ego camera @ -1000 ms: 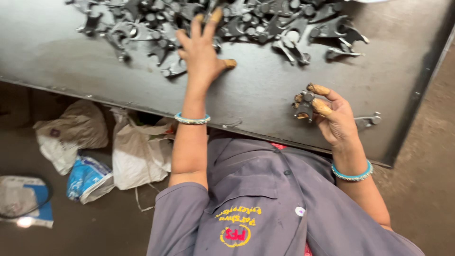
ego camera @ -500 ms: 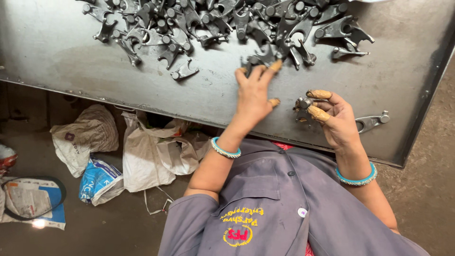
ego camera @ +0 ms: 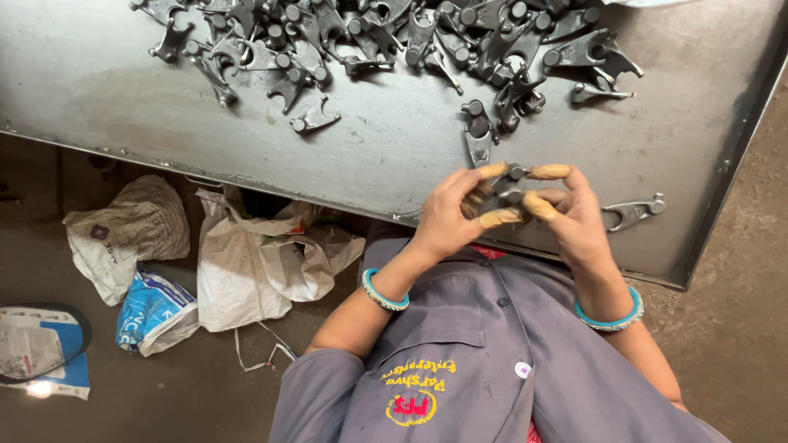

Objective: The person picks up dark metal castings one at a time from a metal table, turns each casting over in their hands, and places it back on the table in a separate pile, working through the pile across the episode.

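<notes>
In the head view, a small dark metal part (ego camera: 510, 184) is being held above the near edge of the bench (ego camera: 394, 156), right of the middle. It is being pinched between both hands: the left hand (ego camera: 450, 215) is being closed on it from the left and the right hand (ego camera: 574, 215) from the right, with the fingertips (ego camera: 548, 171) meeting around it. Most of the part is being hidden by the fingers, so its long axis and the way it is pointing cannot be told.

Just beyond the hands, a single forked piece (ego camera: 478, 131) is lying with its long axis running near to far. Another forked piece (ego camera: 634, 212) is lying right of the right hand, near the bench edge, its long axis running left to right. A heap of like forked pieces (ego camera: 394, 37) is being spread along the far side of the bench.

Below the bench, on the floor (ego camera: 107, 385), a crumpled pale bag (ego camera: 123, 234) is lying at left, a larger white bag (ego camera: 254, 271) beside it, and a blue-and-white packet (ego camera: 152, 312) between and nearer. A flat white-and-blue sheet (ego camera: 37, 353) is lying at the far left.

The bench top is being seen as a dull grey, scuffed metal sheet; the floor is being seen as bare and brown-grey.
</notes>
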Tool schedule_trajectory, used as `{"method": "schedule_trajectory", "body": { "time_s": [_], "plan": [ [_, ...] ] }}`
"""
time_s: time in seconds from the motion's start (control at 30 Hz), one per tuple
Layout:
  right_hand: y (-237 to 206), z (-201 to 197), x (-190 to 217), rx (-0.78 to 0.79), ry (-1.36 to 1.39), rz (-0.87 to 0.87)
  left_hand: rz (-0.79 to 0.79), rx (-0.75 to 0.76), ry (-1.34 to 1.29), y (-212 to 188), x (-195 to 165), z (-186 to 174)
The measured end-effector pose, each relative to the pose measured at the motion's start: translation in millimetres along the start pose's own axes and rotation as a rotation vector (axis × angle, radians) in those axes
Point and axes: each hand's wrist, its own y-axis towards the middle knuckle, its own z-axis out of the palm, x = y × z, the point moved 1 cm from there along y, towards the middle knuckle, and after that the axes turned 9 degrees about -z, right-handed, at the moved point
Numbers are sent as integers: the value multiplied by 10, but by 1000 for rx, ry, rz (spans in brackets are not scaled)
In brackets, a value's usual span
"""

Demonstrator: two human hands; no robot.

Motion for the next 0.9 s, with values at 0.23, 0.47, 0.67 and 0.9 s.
{"method": "schedule_trajectory", "body": {
  "time_s": [0.23,0.47,0.67,0.9],
  "plan": [
    [312,348,170,85,-365,-153,-380,195,-684,42,352,-136],
    [711,518,477,3,-1193,-487,-250,-428,-624,-258,507,-1235],
    [849,418,64,120,-1371,-647,-66,-1138,-661,-553,899,-2268],
    [646,106,-183,86,-1271,-461,-47,-1559,-717,-915,1963,-3114]
  ]
}}
